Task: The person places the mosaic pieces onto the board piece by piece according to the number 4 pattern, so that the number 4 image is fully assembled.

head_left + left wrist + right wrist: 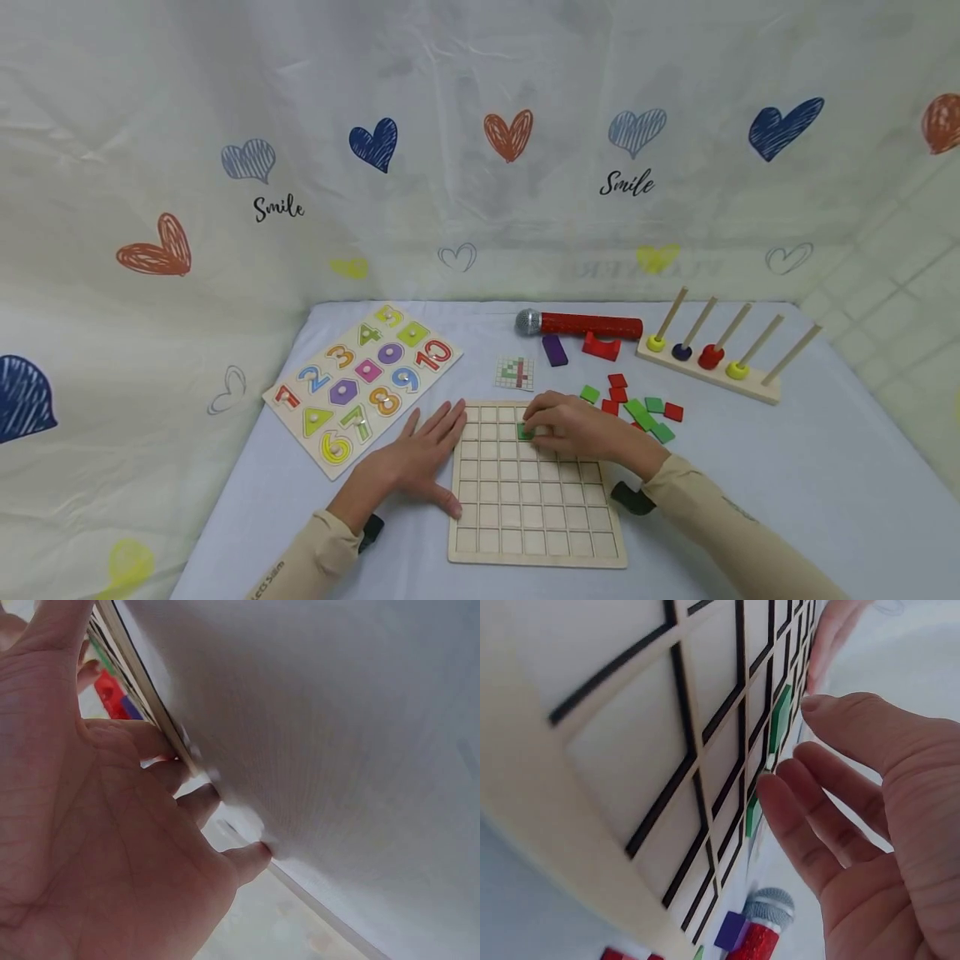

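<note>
A wooden grid board (512,558) lies on the white-covered table. My left hand (420,458) rests along its left edge with fingers spread, thumb at the frame lower down. Its palm fills the left wrist view, and its fingertips sit by the board's side (142,675). Over the top of the grid hovers my right hand (573,427), fingers bent loosely. A green tile (524,431) lies in a cell beside its fingertips. The right wrist view has one green tile (780,720) near the thumb and another green tile (752,816) by the index fingertip, with a gap between thumb and fingers.
Loose red and green tiles (640,412) lie right of the board. Behind are a pattern card (514,373), a purple block (555,351), a red arch block (601,347) and a red microphone (592,325). A number puzzle (360,390) is left; a peg stacker (708,371) stands right.
</note>
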A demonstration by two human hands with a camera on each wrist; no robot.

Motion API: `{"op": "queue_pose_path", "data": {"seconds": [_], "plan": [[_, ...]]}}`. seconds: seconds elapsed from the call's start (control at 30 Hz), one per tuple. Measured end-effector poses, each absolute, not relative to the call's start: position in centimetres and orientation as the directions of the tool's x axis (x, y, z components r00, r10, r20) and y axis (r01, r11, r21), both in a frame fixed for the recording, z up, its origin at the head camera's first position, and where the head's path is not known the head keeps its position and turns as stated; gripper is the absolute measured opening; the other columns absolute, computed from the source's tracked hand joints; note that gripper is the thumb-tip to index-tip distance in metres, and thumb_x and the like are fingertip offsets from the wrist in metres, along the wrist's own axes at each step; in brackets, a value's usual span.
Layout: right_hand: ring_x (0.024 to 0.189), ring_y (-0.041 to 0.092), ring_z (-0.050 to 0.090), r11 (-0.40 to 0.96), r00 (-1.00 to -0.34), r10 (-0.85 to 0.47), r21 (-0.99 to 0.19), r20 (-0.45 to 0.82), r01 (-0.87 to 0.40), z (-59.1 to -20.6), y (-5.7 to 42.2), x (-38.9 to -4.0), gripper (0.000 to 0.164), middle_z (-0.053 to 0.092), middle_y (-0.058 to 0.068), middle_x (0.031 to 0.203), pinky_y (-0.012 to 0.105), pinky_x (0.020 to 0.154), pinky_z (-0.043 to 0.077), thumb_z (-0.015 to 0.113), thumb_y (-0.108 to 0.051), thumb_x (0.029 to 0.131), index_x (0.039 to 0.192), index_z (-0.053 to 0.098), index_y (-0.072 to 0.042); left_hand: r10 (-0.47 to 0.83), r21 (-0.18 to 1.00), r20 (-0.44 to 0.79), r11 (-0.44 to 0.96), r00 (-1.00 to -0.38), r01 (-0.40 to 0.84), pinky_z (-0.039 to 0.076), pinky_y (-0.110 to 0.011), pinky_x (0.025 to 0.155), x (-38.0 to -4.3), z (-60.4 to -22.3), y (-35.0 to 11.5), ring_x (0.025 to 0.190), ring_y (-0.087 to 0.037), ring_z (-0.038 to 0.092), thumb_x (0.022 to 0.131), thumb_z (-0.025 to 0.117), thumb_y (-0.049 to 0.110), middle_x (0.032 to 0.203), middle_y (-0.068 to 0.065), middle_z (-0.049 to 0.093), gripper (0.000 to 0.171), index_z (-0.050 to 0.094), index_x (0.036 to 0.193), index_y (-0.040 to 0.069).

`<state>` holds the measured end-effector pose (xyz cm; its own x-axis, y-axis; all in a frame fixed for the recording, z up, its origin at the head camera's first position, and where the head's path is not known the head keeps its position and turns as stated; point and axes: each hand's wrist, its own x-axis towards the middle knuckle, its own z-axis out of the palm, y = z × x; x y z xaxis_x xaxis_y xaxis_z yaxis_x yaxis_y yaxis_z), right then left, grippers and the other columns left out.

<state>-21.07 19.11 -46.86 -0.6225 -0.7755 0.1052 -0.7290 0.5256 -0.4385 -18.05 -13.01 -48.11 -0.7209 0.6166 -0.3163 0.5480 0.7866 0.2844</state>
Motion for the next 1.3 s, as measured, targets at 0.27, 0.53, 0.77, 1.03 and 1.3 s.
{"op": "queue_pose_path", "data": {"seconds": [0.27, 0.53, 0.77, 1.03, 1.3], "plan": [[0.117, 0.029, 0.070, 0.561, -0.656, -0.745, -0.419, 0.121, -0.714, -45.9, 20.7, -21.0, 0.027, 0.071, 0.013, 0.129, 0.041, 0.096, 0.065, 0.080, -0.010, 0.096, 0.123, 0.079, -0.003, 0.620, 0.287, -0.312, 0.784, -0.720, 0.551, 0.006, -0.069, 0.134, -18.0, -47.9, -13.0, 0.171, -0.035, 0.002, 0.076, 0.084, 0.074, 0.184, -0.010, 0.000, 0.139, 0.011, 0.172, 0.006], [0.126, 0.034, 0.065, 0.628, -0.718, -0.694, -0.441, 0.055, -0.641, -45.4, 21.7, -21.3, 0.037, 0.067, 0.015, 0.140, 0.048, 0.101, 0.062, 0.079, -0.015, 0.098, 0.134, 0.075, -0.005, 0.617, 0.310, -0.302, 0.785, -0.727, 0.537, 0.005, -0.070, 0.133, -17.6, -48.0, -13.6, 0.171, -0.036, 0.003, 0.076, 0.085, 0.073, 0.183, -0.011, 0.001, 0.138, 0.013, 0.172, 0.005], [0.130, 0.039, 0.061, 0.685, -0.769, -0.637, -0.417, 0.054, -0.597, -45.5, 23.4, -21.5, 0.040, 0.065, 0.020, 0.143, 0.044, 0.096, 0.065, 0.081, -0.008, 0.094, 0.134, 0.074, -0.003, 0.632, 0.315, -0.292, 0.772, -0.718, 0.552, 0.006, -0.071, 0.133, -17.8, -48.2, -13.5, 0.171, -0.037, 0.002, 0.076, 0.084, 0.073, 0.183, -0.011, 0.001, 0.138, 0.013, 0.172, 0.004], [0.127, 0.040, 0.062, 0.725, -0.804, -0.586, -0.379, 0.099, -0.575, -46.5, 25.2, -22.2, 0.035, 0.068, 0.021, 0.136, 0.053, 0.101, 0.061, 0.081, -0.004, 0.093, 0.127, 0.076, 0.001, 0.626, 0.298, -0.306, 0.778, -0.717, 0.552, 0.007, -0.070, 0.133, -17.6, -47.8, -13.2, 0.170, -0.038, 0.004, 0.076, 0.085, 0.072, 0.183, -0.013, 0.003, 0.138, 0.014, 0.172, 0.003], [0.119, 0.038, 0.065, 0.734, -0.798, -0.594, -0.336, 0.103, -0.590, -47.6, 26.5, -23.1, 0.025, 0.071, 0.019, 0.126, 0.051, 0.099, 0.062, 0.076, 0.007, 0.092, 0.116, 0.079, 0.001, 0.629, 0.299, -0.304, 0.776, -0.715, 0.556, 0.007, -0.070, 0.134, -17.5, -47.6, -13.1, 0.170, -0.038, 0.005, 0.076, 0.085, 0.072, 0.183, -0.013, 0.003, 0.138, 0.014, 0.172, 0.003]]}}
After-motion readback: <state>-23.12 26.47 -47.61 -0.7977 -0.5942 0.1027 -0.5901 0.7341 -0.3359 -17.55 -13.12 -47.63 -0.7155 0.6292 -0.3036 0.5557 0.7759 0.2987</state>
